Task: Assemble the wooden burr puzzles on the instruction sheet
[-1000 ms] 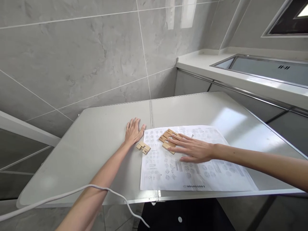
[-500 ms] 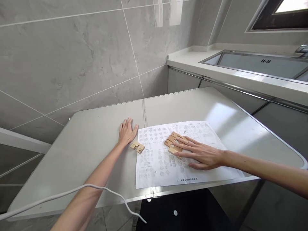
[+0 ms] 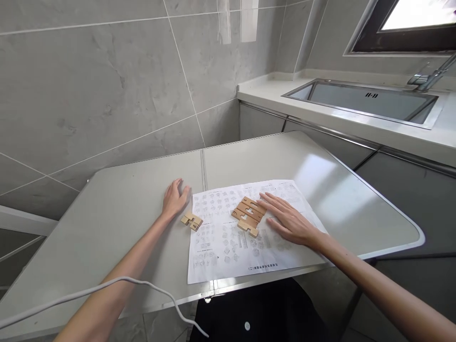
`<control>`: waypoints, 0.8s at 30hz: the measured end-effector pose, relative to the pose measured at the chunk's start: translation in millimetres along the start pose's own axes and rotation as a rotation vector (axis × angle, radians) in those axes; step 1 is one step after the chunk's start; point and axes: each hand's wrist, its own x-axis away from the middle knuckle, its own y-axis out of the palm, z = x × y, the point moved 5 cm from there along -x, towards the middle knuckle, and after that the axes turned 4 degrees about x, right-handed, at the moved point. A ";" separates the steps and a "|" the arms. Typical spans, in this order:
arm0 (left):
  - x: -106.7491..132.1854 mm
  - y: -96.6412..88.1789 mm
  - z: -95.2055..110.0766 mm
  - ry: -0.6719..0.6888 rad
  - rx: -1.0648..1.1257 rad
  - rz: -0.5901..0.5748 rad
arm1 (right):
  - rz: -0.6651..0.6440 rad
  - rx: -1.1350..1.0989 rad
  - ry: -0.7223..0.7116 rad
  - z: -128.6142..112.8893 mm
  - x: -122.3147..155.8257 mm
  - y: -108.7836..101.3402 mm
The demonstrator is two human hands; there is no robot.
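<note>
My left hand [image 3: 174, 198] rests on the table, fingers loosely bent and thumb apart, holding nothing. Just below it lie joined pale wooden puzzle pieces [image 3: 191, 220], partly over the left edge of a printed sheet [image 3: 217, 266]. Flat on the sheet, several notched wooden puzzle pieces [image 3: 249, 209] lie side by side with dark numbers on them. A paler notched piece [image 3: 248, 228] sits along their near edge. My right hand [image 3: 290, 221] lies flat at the right of this group, fingers stretched out, the fingertips touching or very near its right edge.
The light folding table [image 3: 149, 180] has a seam across its middle. A white cable [image 3: 142, 282] runs over my left forearm. Grey tiled wall [image 3: 107, 95] stands behind; a counter with a sink [image 3: 356, 102] and faucet [image 3: 425, 80] is at the right.
My right hand has slid right, off the top of the wooden pieces, uncovering them. My left hand stays near the smaller pieces. The whole view has shifted slightly to the right.
</note>
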 end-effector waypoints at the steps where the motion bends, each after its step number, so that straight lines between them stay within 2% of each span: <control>1: 0.4 -3.3 2.5 -0.003 0.017 0.008 | 0.018 0.003 0.020 1.4 0.0 0.3; 4: 9.0 -13.3 23.9 0.055 0.055 0.030 | 0.065 0.012 0.068 5.5 -0.8 1.1; 7: 32.3 -19.4 65.6 0.212 0.082 0.050 | 0.110 0.008 0.081 8.1 -1.8 2.0; 8: 43.4 -20.1 84.1 0.328 0.100 0.058 | 0.129 -0.001 0.085 8.5 -2.2 2.4; 9: 55.3 -18.1 102.2 0.439 0.115 0.033 | 0.148 -0.012 0.098 8.7 -2.5 3.0; 11: 79.9 -6.5 134.9 0.652 0.121 -0.115 | 0.189 -0.037 0.155 8.6 -3.2 5.1; 14: 108.4 15.3 165.0 0.839 0.078 -0.286 | 0.256 -0.076 0.283 6.2 -4.0 11.1; 18: 122.7 37.6 177.5 0.914 0.072 -0.327 | 0.325 -0.111 0.382 -0.8 -5.4 20.6; 24: 124.1 50.3 169.9 0.911 0.110 -0.342 | 0.379 -0.095 0.404 -5.8 -6.0 23.2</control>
